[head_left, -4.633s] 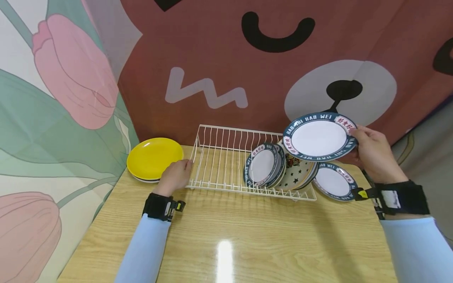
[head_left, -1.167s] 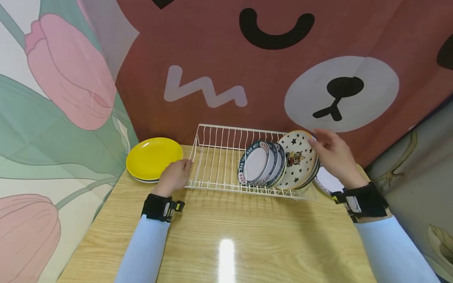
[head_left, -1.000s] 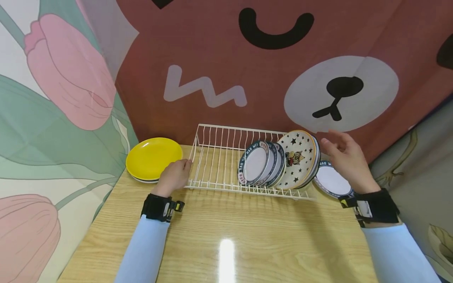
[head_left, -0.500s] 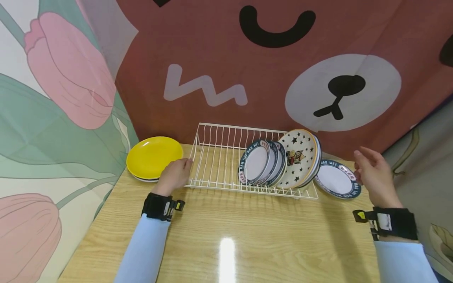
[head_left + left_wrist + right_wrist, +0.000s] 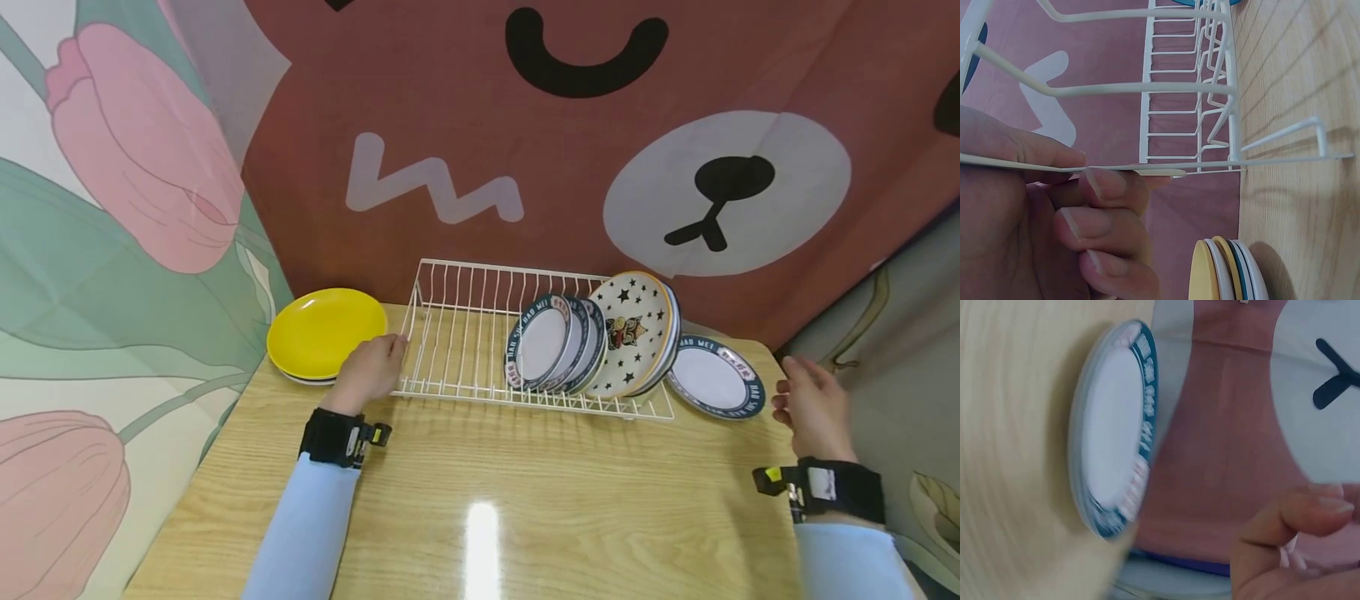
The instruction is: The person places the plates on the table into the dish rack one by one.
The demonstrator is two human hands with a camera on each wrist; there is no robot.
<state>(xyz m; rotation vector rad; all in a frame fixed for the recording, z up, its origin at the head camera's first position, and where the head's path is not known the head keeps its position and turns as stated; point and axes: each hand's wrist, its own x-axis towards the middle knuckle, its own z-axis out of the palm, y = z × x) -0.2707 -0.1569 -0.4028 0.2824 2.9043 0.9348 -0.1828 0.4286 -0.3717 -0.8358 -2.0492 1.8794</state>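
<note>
A white wire dish rack stands against the wall, and my left hand grips its left end. The left wrist view shows thumb and curled fingers pinching the end wire. Several small blue-rimmed plates lean in the rack's right half. Behind them leans a larger cream plate with stars and a cartoon figure, with more plates behind it. My right hand hovers with loosely bent fingers, holding nothing, just right of a blue-rimmed oval plate lying on the table, which looks like a stack in the right wrist view.
A yellow plate tops a stack left of the rack; the left wrist view shows several plate edges there. The wooden table ends at the right near my right hand. A printed cloth hangs behind.
My right hand has put the blue-rimmed plate it held into the rack, let go, and moved right past the table plate. The left hand has stayed on the rack.
</note>
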